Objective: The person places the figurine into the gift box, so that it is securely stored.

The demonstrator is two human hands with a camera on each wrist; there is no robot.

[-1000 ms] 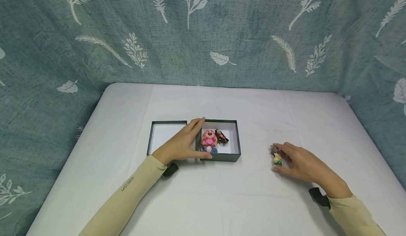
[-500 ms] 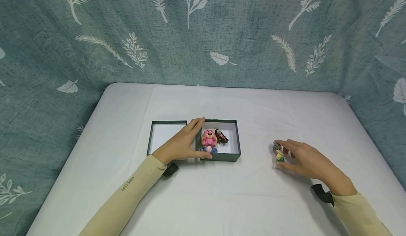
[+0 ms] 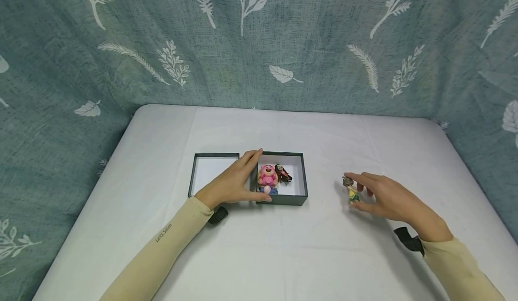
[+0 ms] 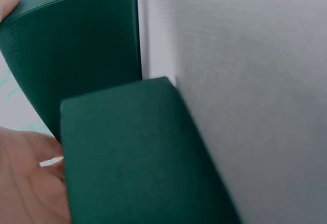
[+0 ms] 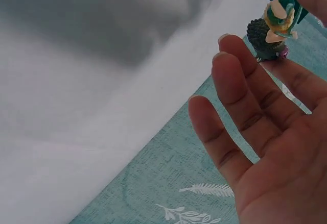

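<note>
In the head view my left hand (image 3: 232, 182) spans the left side of an open dark green box (image 3: 301, 200), thumb at its front edge and fingers at the back, holding it. A pink bear figurine (image 3: 267, 177) in the box leans near the left wall, with a small dark-haired figurine (image 3: 283, 174) in red and black beside it. To the right, my right hand (image 3: 386, 200) pinches a small doll figurine (image 3: 353, 196) with dark curly hair and a yellow-green dress between thumb and index finger. Its other fingers are extended away from the doll in the right wrist view.
Left of the box lies its matching lid (image 3: 210, 170), white inside, partly behind my left hand and close to the box. A white cloth covers the table (image 3: 283, 256). Behind the table hangs a teal leaf-patterned curtain (image 3: 226, 67).
My right hand has shifted slightly up and to the left with the doll figurine, which has lifted and tilted. My left hand keeps its hold on the box.
</note>
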